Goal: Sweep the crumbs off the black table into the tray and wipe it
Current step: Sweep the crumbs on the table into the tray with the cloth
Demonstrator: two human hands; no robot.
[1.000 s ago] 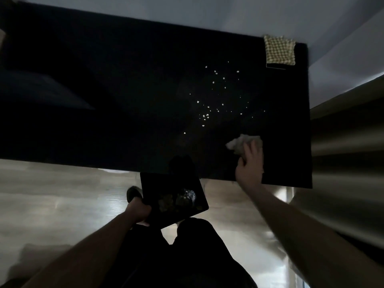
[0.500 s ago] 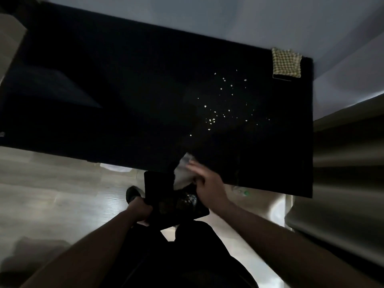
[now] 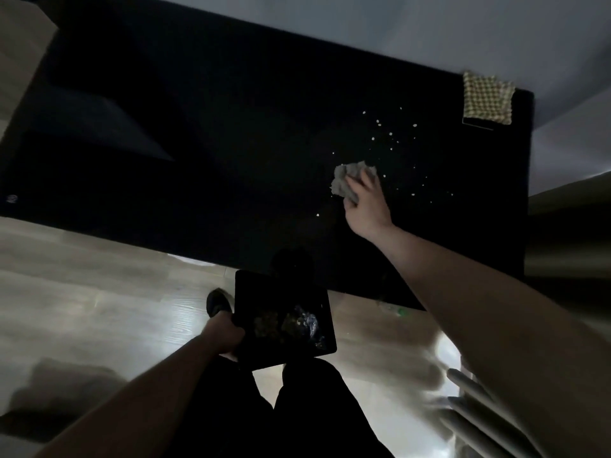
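The black table (image 3: 198, 180) fills the upper half of the head view. Several pale crumbs (image 3: 391, 142) lie scattered on its right part. My right hand (image 3: 367, 206) holds a crumpled pale tissue (image 3: 347, 181) down on the tabletop, in the middle of the crumbs. Below the table's near edge, my left hand (image 3: 228, 335) grips the left rim of a black tray (image 3: 251, 292), held level over the floor. Swept crumbs and a shiny scrap lie in the tray's near half.
A checked yellow cloth (image 3: 487, 100) lies on the table's far right corner. Pale walls stand behind and to the right of the table. Wooden floor (image 3: 99, 292) lies below, with my dark legs and a shoe (image 3: 216, 302) by the tray. A curtain (image 3: 479, 411) hangs at the lower right.
My right hand carried the tissue from the tray at the table's near edge back out to the crumbs on the tabletop. The tray and my left hand stayed put.
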